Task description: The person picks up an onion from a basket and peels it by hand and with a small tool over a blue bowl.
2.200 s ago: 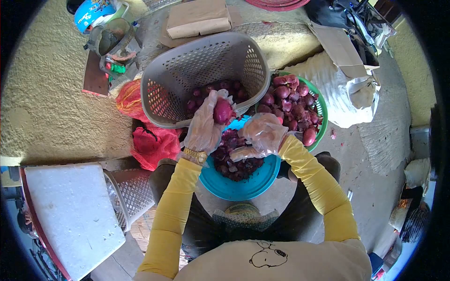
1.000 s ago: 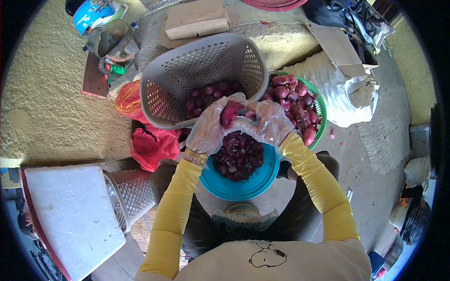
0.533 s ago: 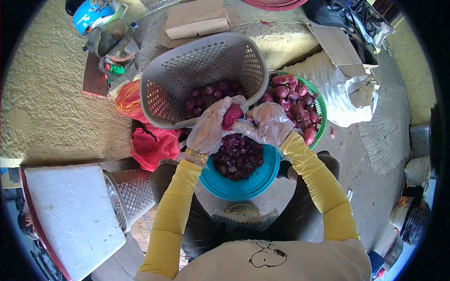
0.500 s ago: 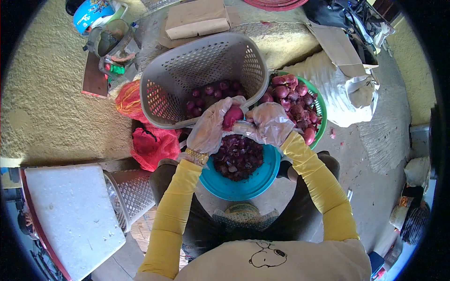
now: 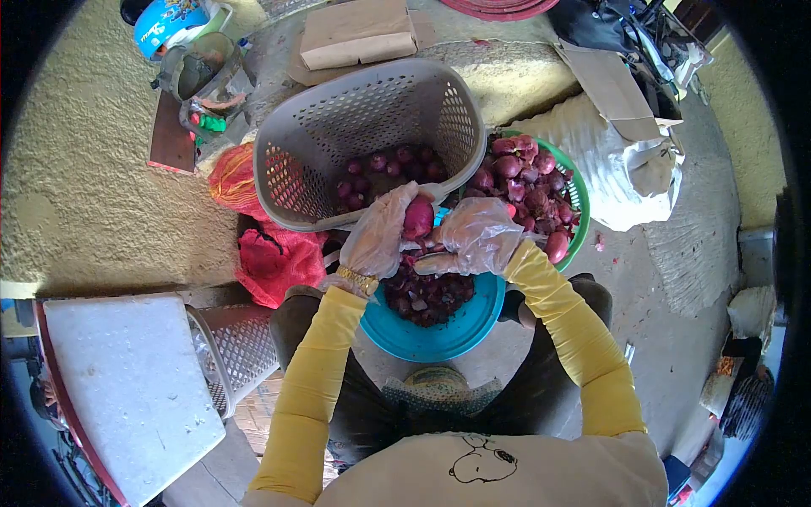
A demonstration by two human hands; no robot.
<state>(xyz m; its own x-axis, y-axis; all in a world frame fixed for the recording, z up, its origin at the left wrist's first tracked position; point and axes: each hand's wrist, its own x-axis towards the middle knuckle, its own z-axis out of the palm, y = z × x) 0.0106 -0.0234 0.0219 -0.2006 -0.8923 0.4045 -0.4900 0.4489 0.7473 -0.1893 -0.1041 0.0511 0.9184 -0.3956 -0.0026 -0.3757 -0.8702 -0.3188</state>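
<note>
My left hand (image 5: pixel 378 238), in a clear plastic glove, is closed around a red onion (image 5: pixel 418 218). My right hand (image 5: pixel 475 237), gloved the same way, is beside the onion with its fingers bent; what they pinch, if anything, is too small and hidden to name. Below both hands stands a blue basin (image 5: pixel 431 351) with a heap of dark onion skins (image 5: pixel 427 296). Ahead is a grey-brown plastic basket (image 5: pixel 372 97) with several red onions (image 5: pixel 380 165) at its bottom. To the right, a green basket (image 5: pixel 583 203) is full of unpeeled-looking red onions (image 5: pixel 532 182).
A red mesh sack (image 5: pixel 274 262) lies left of the grey-brown basket. A white foam lid (image 5: pixel 131 397) and a pale crate (image 5: pixel 245 355) are at the lower left. A white sack (image 5: pixel 621 169) and cardboard (image 5: pixel 612 84) sit at the upper right.
My right hand has shifted slightly left and down, its fingers now lower beside the onion. The onion in my left hand has turned a little and sits slightly lower.
</note>
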